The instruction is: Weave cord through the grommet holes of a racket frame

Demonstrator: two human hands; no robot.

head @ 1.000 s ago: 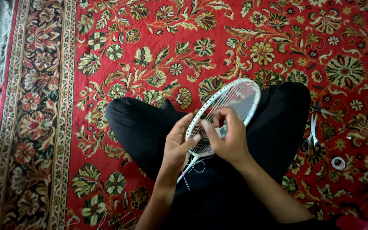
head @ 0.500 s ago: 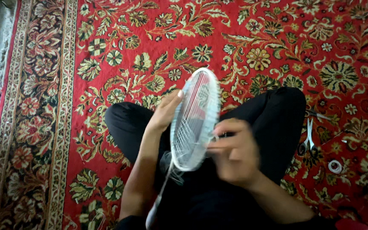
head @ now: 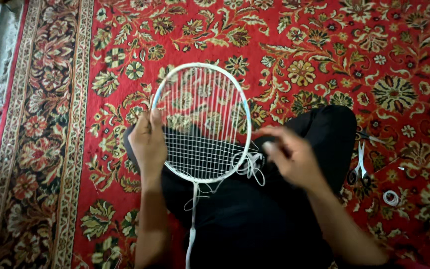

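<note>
I sit cross-legged in black trousers on a red patterned carpet. A white badminton racket (head: 201, 74) lies face-up over my lap, its head toward the far side and its thin shaft running down toward me. My left hand (head: 149, 142) grips the left side of the racket frame. My right hand (head: 291, 157) is blurred at the right of the frame, beside a loose bundle of white string (head: 253, 164) that hangs off the lower right rim. Whether it pinches the string I cannot make out. The lower part of the head is cross-strung; the upper part has only vertical strings.
Scissors (head: 360, 164) lie on the carpet to the right of my knee, with a small white ring-shaped roll (head: 390, 198) just beyond them. The carpet's beige border (head: 41, 149) runs down the left, with a pale floor strip past it.
The racket has turned from edge-on to flat and face-up over my lap. My left hand slid to the left rim; my right hand moved to the right, off the strings.
</note>
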